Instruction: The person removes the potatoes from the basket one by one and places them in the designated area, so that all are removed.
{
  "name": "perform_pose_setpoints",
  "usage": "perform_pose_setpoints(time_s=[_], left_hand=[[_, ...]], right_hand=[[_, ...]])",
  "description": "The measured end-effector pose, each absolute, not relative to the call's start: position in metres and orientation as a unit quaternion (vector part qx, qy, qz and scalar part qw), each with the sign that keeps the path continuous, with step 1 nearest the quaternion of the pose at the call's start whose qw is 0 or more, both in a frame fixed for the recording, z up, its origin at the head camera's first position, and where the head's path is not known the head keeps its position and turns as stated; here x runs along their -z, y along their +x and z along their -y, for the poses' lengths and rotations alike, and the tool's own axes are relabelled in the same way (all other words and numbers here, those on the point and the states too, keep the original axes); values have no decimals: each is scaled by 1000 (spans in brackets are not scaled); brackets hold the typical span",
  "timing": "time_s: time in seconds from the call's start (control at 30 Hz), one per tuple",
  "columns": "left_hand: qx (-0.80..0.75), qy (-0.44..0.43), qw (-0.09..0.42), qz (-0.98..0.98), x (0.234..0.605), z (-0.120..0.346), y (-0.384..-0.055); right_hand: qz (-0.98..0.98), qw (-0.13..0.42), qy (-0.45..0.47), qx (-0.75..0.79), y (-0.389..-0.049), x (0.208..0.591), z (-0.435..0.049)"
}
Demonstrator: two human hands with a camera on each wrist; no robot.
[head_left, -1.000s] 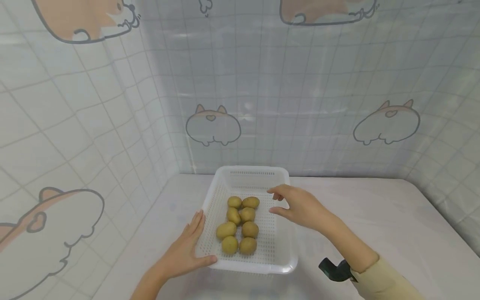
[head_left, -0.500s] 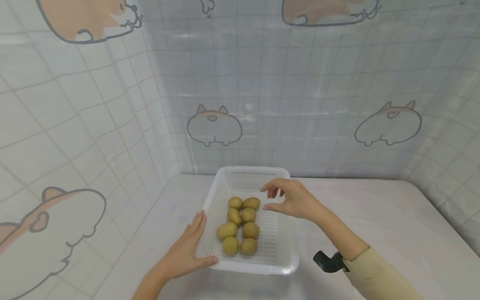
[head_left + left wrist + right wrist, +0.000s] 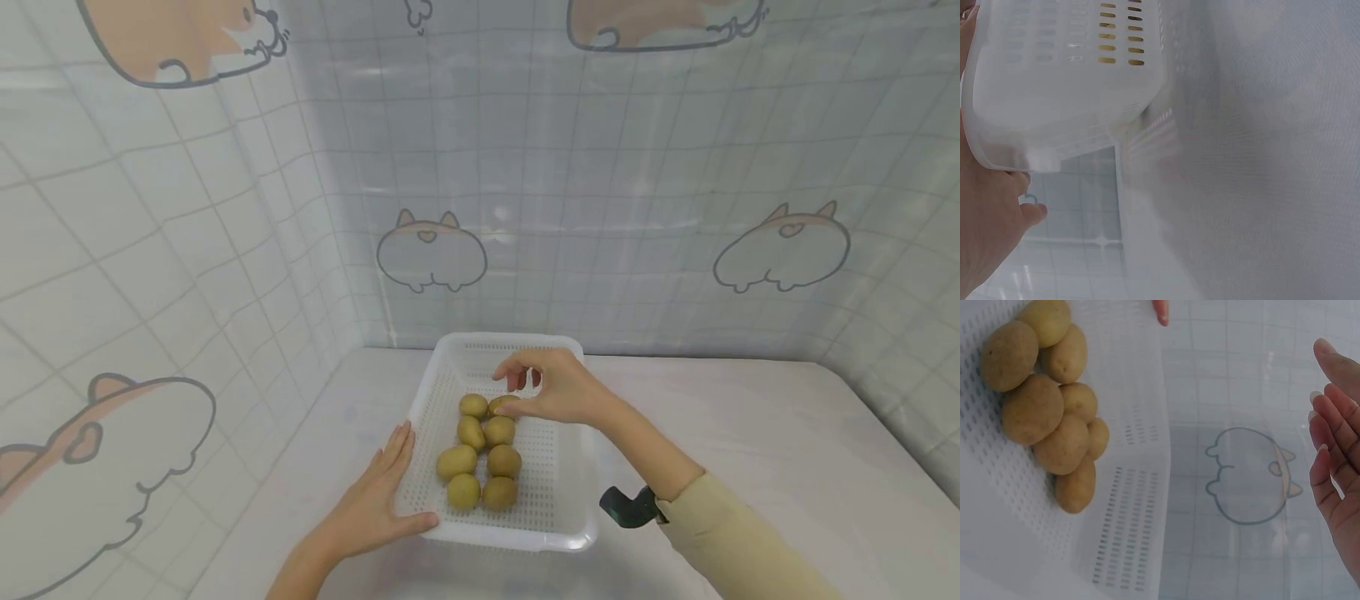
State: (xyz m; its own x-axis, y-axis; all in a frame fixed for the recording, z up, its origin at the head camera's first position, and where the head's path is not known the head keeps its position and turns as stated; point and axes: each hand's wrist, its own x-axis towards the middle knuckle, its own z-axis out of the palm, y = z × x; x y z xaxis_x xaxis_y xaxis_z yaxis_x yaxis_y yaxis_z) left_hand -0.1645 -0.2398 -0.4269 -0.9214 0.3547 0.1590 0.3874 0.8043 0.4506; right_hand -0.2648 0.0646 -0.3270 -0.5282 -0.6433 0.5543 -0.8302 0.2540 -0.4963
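Several yellow-brown potatoes (image 3: pixel 500 432) lie in two columns inside a white perforated plastic basket (image 3: pixel 573 467). My left hand (image 3: pixel 367 510) rests against the basket's near left corner, with fingers straight along the left rim and the thumb on the front rim. Over the far end of the potatoes hovers my right hand (image 3: pixel 558 387), thumb and fingers bent but apart, holding nothing. Its thumb partly covers the far right potato (image 3: pixel 502 403) in the head view. In the right wrist view, the same hand is seen at the right edge, away from the potatoes.
The basket stands on a white-covered table (image 3: pixel 705 433). Behind and at both sides hang pale grid-patterned curtains (image 3: pixel 585 275) with cartoon corgis. A dark device (image 3: pixel 628 507) sits at my right wrist, by the beige sleeve (image 3: pixel 735 533).
My right hand has moved left from the basket's right side to above the far right potato. My left hand keeps its place on the basket, and the potatoes lie as before.
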Motion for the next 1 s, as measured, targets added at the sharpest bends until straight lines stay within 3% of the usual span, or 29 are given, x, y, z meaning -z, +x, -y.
perform_pose_setpoints(time_s=[0.4, 1.0], left_hand=[[248, -198, 37, 947, 429, 241, -165], [243, -205, 46, 947, 428, 241, -163]], right_hand=[[782, 81, 470, -400, -273, 321, -28], [792, 53, 476, -378, -295, 352, 2]])
